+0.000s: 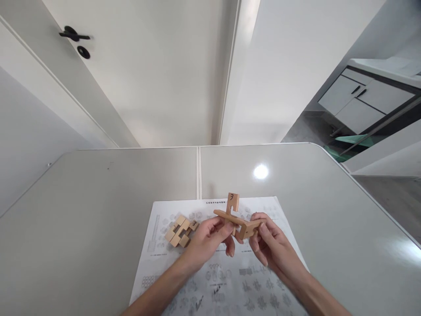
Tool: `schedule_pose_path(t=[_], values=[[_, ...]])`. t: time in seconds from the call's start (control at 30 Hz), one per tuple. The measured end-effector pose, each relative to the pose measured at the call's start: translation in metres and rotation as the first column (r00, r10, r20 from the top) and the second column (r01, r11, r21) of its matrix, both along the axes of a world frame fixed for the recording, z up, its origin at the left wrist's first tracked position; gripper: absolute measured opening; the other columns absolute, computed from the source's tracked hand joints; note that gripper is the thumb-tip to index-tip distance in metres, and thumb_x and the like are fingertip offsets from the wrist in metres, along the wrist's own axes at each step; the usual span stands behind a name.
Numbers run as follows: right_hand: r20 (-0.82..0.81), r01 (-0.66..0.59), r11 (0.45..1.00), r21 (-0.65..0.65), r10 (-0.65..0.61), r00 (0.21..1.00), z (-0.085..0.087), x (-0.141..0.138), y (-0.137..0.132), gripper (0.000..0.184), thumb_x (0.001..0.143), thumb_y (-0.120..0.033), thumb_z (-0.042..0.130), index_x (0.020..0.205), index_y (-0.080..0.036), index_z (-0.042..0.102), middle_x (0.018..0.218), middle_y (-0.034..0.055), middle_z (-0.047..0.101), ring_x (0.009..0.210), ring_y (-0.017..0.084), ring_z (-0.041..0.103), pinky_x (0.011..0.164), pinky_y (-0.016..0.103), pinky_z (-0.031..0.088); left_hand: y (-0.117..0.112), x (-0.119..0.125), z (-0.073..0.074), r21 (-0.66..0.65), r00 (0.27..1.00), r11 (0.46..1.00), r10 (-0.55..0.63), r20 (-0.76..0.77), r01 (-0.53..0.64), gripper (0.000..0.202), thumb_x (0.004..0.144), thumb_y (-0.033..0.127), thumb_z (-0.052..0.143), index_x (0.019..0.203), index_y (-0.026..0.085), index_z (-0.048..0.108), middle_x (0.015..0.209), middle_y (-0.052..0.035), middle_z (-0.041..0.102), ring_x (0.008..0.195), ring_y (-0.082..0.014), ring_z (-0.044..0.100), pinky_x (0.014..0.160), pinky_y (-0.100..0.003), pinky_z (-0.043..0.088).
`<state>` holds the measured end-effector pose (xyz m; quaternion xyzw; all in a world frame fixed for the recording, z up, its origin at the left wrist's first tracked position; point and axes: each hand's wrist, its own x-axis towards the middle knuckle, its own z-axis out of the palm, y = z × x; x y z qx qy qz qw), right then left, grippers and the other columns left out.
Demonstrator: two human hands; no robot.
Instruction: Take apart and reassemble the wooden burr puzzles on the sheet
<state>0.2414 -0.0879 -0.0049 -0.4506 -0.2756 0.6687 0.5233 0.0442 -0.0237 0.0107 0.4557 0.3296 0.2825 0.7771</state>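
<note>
Above the printed sheet [158, 272], my left hand [212, 235] pinches notched wooden puzzle pieces fitted across each other. One wooden puzzle piece [233, 201] stands up, marked with a handwritten 3 and cut with a notch. A longer flat piece [226, 216] crosses it. My right hand [268, 237] grips the end of another wooden puzzle piece [250, 228] at the right of this group. Fingers hide how the pieces join. Left of my left hand, a cluster of small wooden blocks [179, 230] lies on the sheet, one also marked 3.
The sheet carries rows of small printed diagrams and lies on a light grey table [98, 210] with a seam down its middle. Beyond the far edge stands a white door [158, 79] with a black handle [74, 34]. A white cabinet [365, 96] is at the far right.
</note>
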Motion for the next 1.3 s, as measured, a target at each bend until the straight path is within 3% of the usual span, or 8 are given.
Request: schedule_pose_path(t=[0.1,0.27,0.53,0.83,1.0,1.3], values=[[-0.004,-0.014,1.000,0.013,0.014,1.000,0.0004,0.0001,-0.0003,0.046,0.095,-0.065,0.072,0.111,-0.024,0.058,0.060,-0.0057,0.064,0.037,0.008,0.038,0.048,0.024,0.036,-0.0004,0.0006,0.0003,-0.006,1.000,1.000,-0.004,-0.009,0.004,0.045,0.096,0.056,0.071,0.105,0.011,0.074,0.075,-0.0051,0.068,0.056,-0.0128,0.059,0.061,-0.029,0.048],[0.007,-0.017,1.000,0.000,0.017,1.000,0.0016,0.0002,-0.0016,0.046,0.095,-0.065,0.070,0.111,-0.025,0.057,0.059,-0.0059,0.064,0.039,0.008,0.040,0.049,0.024,0.037,-0.0014,0.0011,0.0013,0.010,1.000,1.000,-0.014,-0.011,0.014,0.048,0.096,0.059,0.070,0.102,0.011,0.071,0.088,-0.0108,0.074,0.056,-0.0121,0.059,0.061,-0.030,0.048],[-0.003,-0.040,0.999,-0.005,0.040,0.999,0.0050,0.0003,-0.0018,0.045,0.098,-0.064,0.068,0.114,-0.023,0.060,0.061,-0.0062,0.062,0.041,0.007,0.041,0.056,0.024,0.039,0.0005,-0.0022,0.0002,0.039,0.995,0.995,-0.092,0.041,0.090,0.041,0.102,0.052,0.063,0.096,0.012,0.067,0.085,-0.0065,0.070,0.054,-0.0089,0.057,0.063,-0.028,0.048],[-0.023,-0.072,0.997,0.021,0.073,0.997,0.0100,0.0008,-0.0007,0.042,0.099,-0.061,0.067,0.116,-0.023,0.063,0.068,-0.0035,0.063,0.047,0.008,0.043,0.056,0.025,0.037,0.0012,-0.0044,-0.0044,0.006,0.988,0.990,-0.142,0.060,0.142,0.040,0.106,0.051,0.059,0.101,0.011,0.068,0.094,-0.0105,0.073,0.052,-0.0073,0.057,0.056,-0.025,0.046],[0.029,-0.046,0.999,0.014,0.046,0.999,0.0091,0.0010,-0.0011,0.043,0.100,-0.063,0.066,0.117,-0.024,0.063,0.070,-0.0037,0.063,0.048,0.008,0.044,0.058,0.026,0.040,-0.0001,-0.0028,-0.0033,-0.004,0.991,0.992,-0.123,0.058,0.124,0.041,0.103,0.053,0.062,0.101,0.012,0.066,0.094,-0.0096,0.073,0.049,-0.0077,0.059,0.052,-0.024,0.046],[0.108,0.018,0.998,0.066,-0.025,0.994,0.0002,0.0001,-0.0035,0.040,0.099,-0.060,0.069,0.117,-0.025,0.062,0.071,-0.0033,0.063,0.051,0.009,0.048,0.058,0.026,0.044,0.0005,-0.0040,-0.0051,-0.052,0.986,0.989,-0.136,0.094,0.141,0.048,0.102,0.056,0.062,0.118,0.011,0.066,0.094,-0.0119,0.074,0.050,-0.0103,0.062,0.053,-0.026,0.049]])
